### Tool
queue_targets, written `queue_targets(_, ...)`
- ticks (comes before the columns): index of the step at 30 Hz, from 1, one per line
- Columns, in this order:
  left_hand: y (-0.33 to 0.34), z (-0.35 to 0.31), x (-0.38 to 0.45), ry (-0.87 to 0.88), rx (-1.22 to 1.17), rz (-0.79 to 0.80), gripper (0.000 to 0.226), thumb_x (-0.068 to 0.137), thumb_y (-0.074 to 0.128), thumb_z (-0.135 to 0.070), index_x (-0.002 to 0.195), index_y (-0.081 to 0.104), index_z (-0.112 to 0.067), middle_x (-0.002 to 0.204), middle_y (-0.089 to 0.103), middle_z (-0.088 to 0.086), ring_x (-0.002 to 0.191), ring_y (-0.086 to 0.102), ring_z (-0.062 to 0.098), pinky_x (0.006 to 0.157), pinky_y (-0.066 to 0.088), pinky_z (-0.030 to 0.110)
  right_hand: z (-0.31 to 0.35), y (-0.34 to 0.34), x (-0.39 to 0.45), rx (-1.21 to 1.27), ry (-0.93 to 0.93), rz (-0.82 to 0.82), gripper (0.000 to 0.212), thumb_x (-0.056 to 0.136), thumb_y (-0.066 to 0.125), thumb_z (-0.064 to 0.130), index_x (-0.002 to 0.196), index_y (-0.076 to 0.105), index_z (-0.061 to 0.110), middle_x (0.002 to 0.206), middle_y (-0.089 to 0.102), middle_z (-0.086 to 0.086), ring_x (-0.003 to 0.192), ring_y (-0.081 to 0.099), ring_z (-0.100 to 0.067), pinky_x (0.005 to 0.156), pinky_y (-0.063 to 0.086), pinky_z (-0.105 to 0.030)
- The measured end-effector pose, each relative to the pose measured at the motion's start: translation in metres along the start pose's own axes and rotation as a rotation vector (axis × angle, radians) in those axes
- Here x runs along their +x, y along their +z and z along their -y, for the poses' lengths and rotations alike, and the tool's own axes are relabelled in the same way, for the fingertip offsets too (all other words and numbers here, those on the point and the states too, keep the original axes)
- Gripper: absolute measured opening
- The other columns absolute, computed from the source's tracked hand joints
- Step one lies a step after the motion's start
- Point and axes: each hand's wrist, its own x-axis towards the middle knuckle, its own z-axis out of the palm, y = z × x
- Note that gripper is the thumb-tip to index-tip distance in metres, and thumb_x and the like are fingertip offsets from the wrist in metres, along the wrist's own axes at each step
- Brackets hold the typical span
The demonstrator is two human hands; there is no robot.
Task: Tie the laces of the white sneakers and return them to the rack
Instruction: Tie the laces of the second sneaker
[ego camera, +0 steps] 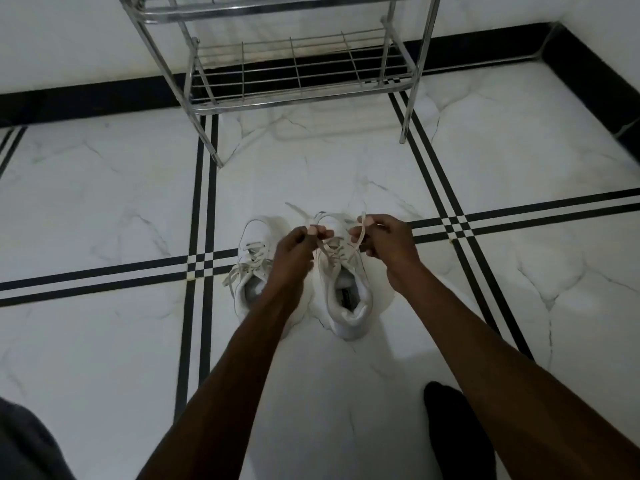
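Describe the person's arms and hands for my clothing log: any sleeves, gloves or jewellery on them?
Both arms are bare along all of their visible length; no sleeve shows on either. The left hand and right hand wear no gloves, and no watch, bracelet or ring is visible on the wrists or fingers. The picture is dim, so a thin ring could go unseen.

place: home entryway | cues: metal shoe rack [298, 77], marble tile floor [104, 202], black skirting [86, 95]

Both bare arms reach forward, left hand [300, 244] and right hand [382, 239] each pinching closed, raised side by side.
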Motion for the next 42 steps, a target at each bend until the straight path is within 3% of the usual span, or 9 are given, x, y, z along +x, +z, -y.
queue_targets(3, -0.010, -0.025, 0.003, 0.195, 0.036, -0.013, 0.030, 0.108, 0.047, -0.028, 0.108, 0.070, -0.009, 0.112, 0.077, 0.011, 0.114, 0.069, 0.031, 0.096, 0.056, 0.044, 0.013, 0.004, 0.001, -0.133, -0.119, 0.107, 0.018, 0.096, 0.063, 0.024, 0.104, 0.075, 0.013, 0.087, 0.078, -0.006, 0.069, 0.070, -0.008, 0.069, 0.056, -0.036)
queue_targets(9, -0.015, -0.040, 0.009, 0.378, 0.257, 0.120, 0.034, 0.109, 0.047, -0.028, 0.108, 0.071, -0.004, 0.106, 0.074, 0.016, 0.096, 0.072, 0.020, 0.080, 0.058, 0.029, 0.043, 0.010, -0.009, -0.449, -0.146, 0.685, 0.029, 0.099, 0.059, 0.032, 0.106, 0.074, 0.008, 0.086, 0.073, 0.001, 0.075, 0.061, -0.010, 0.060, 0.046, -0.017)
queue_targets(12, -0.012, -0.022, 0.008, 0.330, 0.260, 0.171, 0.039, 0.109, 0.044, -0.039, 0.106, 0.069, -0.009, 0.101, 0.070, 0.023, 0.099, 0.070, 0.037, 0.091, 0.059, 0.052, 0.051, 0.010, -0.009, -0.471, -0.232, 0.597, 0.032, 0.094, 0.065, 0.038, 0.098, 0.076, 0.008, 0.081, 0.072, -0.001, 0.071, 0.062, -0.009, 0.065, 0.048, -0.017)
queue_targets(17, -0.008, -0.011, 0.003, 0.258, 0.288, 0.171, 0.041, 0.110, 0.038, -0.042, 0.089, 0.064, -0.019, 0.082, 0.066, 0.000, 0.086, 0.064, 0.018, 0.093, 0.053, 0.059, 0.059, 0.003, -0.006, -0.678, -0.250, 0.639, 0.026, 0.092, 0.067, 0.040, 0.093, 0.080, 0.018, 0.089, 0.077, 0.004, 0.078, 0.065, -0.002, 0.076, 0.049, -0.021)
queue_targets(24, 0.000, -0.018, 0.002, 0.200, 0.313, 0.262, 0.042, 0.111, 0.035, -0.039, 0.088, 0.069, -0.029, 0.086, 0.074, -0.010, 0.095, 0.071, 0.011, 0.099, 0.053, 0.043, 0.060, -0.016, -0.003, -0.645, -0.219, 0.616, 0.025, 0.089, 0.069, 0.044, 0.088, 0.079, 0.021, 0.083, 0.074, 0.002, 0.086, 0.068, -0.020, 0.093, 0.057, -0.053)
queue_targets(29, 0.007, -0.018, 0.007, 0.163, 0.278, 0.325, 0.050, 0.111, 0.031, -0.042, 0.119, 0.069, -0.010, 0.113, 0.076, 0.010, 0.109, 0.071, 0.018, 0.094, 0.050, 0.027, 0.060, -0.023, -0.002, -0.529, -0.163, 0.611, 0.026, 0.087, 0.072, 0.043, 0.092, 0.078, 0.018, 0.085, 0.072, -0.001, 0.078, 0.064, -0.012, 0.077, 0.057, -0.037)
queue_targets(32, 0.007, -0.014, 0.013, 0.173, 0.275, 0.299, 0.050, 0.111, 0.034, -0.038, 0.109, 0.066, 0.000, 0.109, 0.070, 0.024, 0.099, 0.067, 0.031, 0.092, 0.049, 0.037, 0.064, -0.027, -0.001, -0.537, -0.135, 0.671, 0.024, 0.089, 0.073, 0.036, 0.095, 0.077, 0.014, 0.084, 0.069, -0.002, 0.076, 0.062, -0.011, 0.072, 0.053, -0.022)
queue_targets(34, 0.005, -0.011, 0.017, 0.158, 0.270, 0.217, 0.043, 0.111, 0.036, -0.035, 0.100, 0.067, -0.006, 0.100, 0.071, 0.014, 0.093, 0.065, 0.019, 0.089, 0.050, 0.036, 0.065, -0.030, 0.002, -0.608, -0.169, 0.672, 0.017, 0.088, 0.075, 0.027, 0.095, 0.077, 0.011, 0.083, 0.074, -0.001, 0.077, 0.070, -0.013, 0.073, 0.058, -0.022)
queue_targets(42, 0.004, -0.009, 0.016, 0.164, 0.289, 0.052, 0.034, 0.109, 0.041, -0.033, 0.130, 0.065, -0.020, 0.117, 0.075, -0.001, 0.104, 0.072, 0.007, 0.089, 0.060, 0.038, 0.037, -0.014, 0.017, -0.655, -0.521, 0.196, 0.015, 0.072, 0.085, 0.014, 0.086, 0.081, 0.014, 0.082, 0.079, 0.000, 0.061, 0.069, 0.002, 0.067, 0.059, -0.017)
